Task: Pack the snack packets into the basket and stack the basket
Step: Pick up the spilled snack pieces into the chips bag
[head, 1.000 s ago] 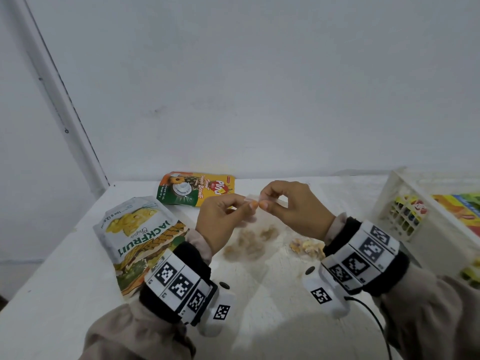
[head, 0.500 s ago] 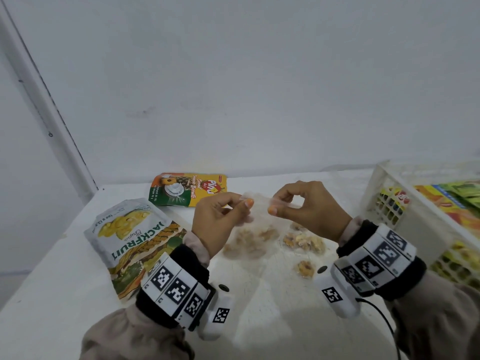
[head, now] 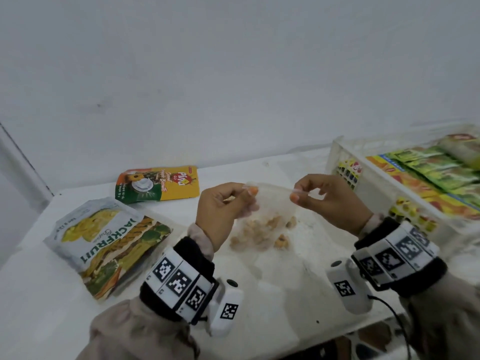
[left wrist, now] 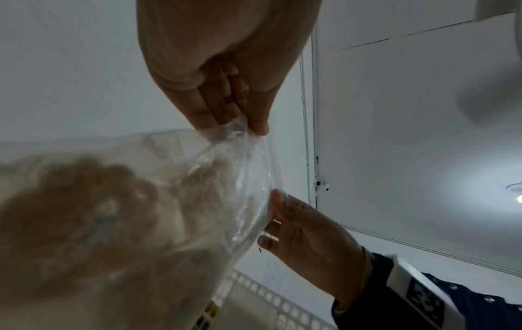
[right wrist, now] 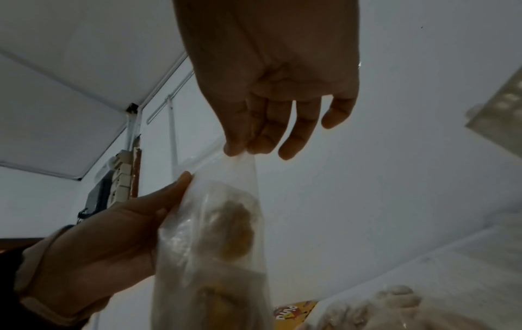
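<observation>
A clear plastic bag of brown snack pieces (head: pixel 270 216) hangs between both hands above the white table (head: pixel 272 289). My left hand (head: pixel 226 206) pinches its top left corner and my right hand (head: pixel 327 201) pinches the top right corner, stretching the top edge. The left wrist view shows the bag (left wrist: pixel 141 212) under the left hand (left wrist: pixel 226 96); the right wrist view shows the bag (right wrist: pixel 220 234) under the right hand (right wrist: pixel 268 100). A Jackfruit packet (head: pixel 104 245) and a yellow-green packet (head: pixel 158 185) lie on the table to the left. The white basket (head: pixel 368 188) at right holds several packets.
A white wall runs close behind the table. The table's front edge (head: pixel 363 331) lies near my right wrist, with dark floor beyond it. A cable (head: pixel 394 315) trails from the right wrist device.
My hands have moved apart along the bag's top edge, the right hand going rightward. The bag has lifted slightly and the view has swung toward the basket.
</observation>
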Demonstrator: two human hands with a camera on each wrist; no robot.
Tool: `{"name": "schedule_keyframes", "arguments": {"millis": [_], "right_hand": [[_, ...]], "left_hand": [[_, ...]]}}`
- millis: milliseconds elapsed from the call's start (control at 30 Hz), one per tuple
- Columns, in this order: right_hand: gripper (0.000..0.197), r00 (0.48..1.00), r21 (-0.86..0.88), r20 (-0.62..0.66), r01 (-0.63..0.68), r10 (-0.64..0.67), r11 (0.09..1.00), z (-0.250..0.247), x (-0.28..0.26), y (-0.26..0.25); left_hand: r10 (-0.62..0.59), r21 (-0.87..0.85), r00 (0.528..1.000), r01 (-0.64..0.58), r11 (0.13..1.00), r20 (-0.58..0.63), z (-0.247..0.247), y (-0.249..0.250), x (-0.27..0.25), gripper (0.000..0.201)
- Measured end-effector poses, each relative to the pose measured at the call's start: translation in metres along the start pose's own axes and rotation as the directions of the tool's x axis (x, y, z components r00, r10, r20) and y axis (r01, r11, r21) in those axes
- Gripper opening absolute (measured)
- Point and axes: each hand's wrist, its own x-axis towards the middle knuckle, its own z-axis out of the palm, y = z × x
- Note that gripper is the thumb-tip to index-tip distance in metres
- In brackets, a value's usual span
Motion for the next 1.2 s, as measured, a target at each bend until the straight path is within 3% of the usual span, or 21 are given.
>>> {"name": "schedule_keyframes", "arguments": {"millis": [167,267,333,433,467,533,567,667,733,800,867,933,1000,1100,1200], "right_hand": [[0.017,0.992,0.061,-0.123,-0.019,0.026,0.998,-0.020,-0.020,0.003],[0.014,0.976,0.210,-0.123,-0.150,0.178,0.966,-0.035,-0.029,0.014],[0.034,0.952,0.340,-0.002,-0.287,0.306,0.895,-0.041,-0.040,0.023],[0.072,0.890,0.340,0.104,-0.451,0.443,0.825,-0.043,-0.063,0.039],[0.065,0.875,0.354,0.105,-0.477,0.472,0.805,-0.043,-0.070,0.042],[0.025,0.858,0.386,0.053,-0.490,0.511,0.782,-0.049,-0.078,0.045],[0.011,0.848,0.349,0.007,-0.498,0.529,0.794,-0.054,-0.079,0.045],[0.016,0.836,0.031,-0.136,-0.533,0.532,0.846,-0.068,-0.081,0.058],[0.011,0.819,-0.220,-0.187,-0.574,0.543,0.789,-0.075,-0.083,0.067],[0.028,0.767,-0.414,-0.127,-0.617,0.629,0.669,-0.078,-0.082,0.071],[0.052,0.697,-0.562,-0.024,-0.602,0.717,0.567,-0.076,-0.083,0.072],[0.063,0.667,-0.670,0.047,-0.531,0.744,0.518,-0.073,-0.086,0.074],[0.061,0.633,-0.723,0.147,-0.456,0.760,0.520,-0.070,-0.090,0.074],[0.059,0.562,-0.778,0.273,-0.349,0.781,0.523,-0.064,-0.098,0.074],[0.063,0.553,-0.811,0.318,-0.263,0.770,0.523,-0.059,-0.103,0.079]], "left_hand": [[-0.067,-0.071,0.998,0.068,0.995,0.015,0.027,-0.005,-0.003,0.012],[-0.162,-0.141,0.985,0.170,0.975,0.061,0.047,-0.007,-0.006,0.012],[-0.241,-0.222,0.965,0.259,0.940,0.102,0.061,-0.006,-0.007,0.012],[-0.329,-0.304,0.935,0.355,0.884,0.134,0.085,-0.006,-0.008,0.011],[-0.358,-0.312,0.923,0.385,0.869,0.140,0.093,-0.006,-0.009,0.010],[-0.423,-0.299,0.894,0.448,0.843,0.145,0.108,-0.011,-0.008,0.008],[-0.459,-0.279,0.875,0.483,0.830,0.150,0.115,-0.015,-0.007,0.008],[-0.567,-0.193,0.811,0.585,0.788,0.142,0.138,-0.028,-0.004,0.016],[-0.631,-0.049,0.766,0.640,0.767,0.123,0.150,-0.039,0.000,0.052],[-0.670,0.158,0.727,0.651,0.742,0.150,0.159,-0.045,0.002,0.083],[-0.670,0.396,0.698,0.556,0.730,0.255,0.167,-0.045,0.001,0.082],[-0.680,0.673,0.630,0.319,0.667,0.375,0.174,-0.041,-0.005,0.071],[-0.706,0.830,0.558,0.053,0.555,0.436,0.181,-0.035,-0.012,0.063],[-0.724,0.863,0.481,-0.166,0.478,0.494,0.191,-0.027,-0.021,0.051],[-0.730,0.863,0.461,-0.254,0.437,0.505,0.199,-0.026,-0.027,0.045]]}}
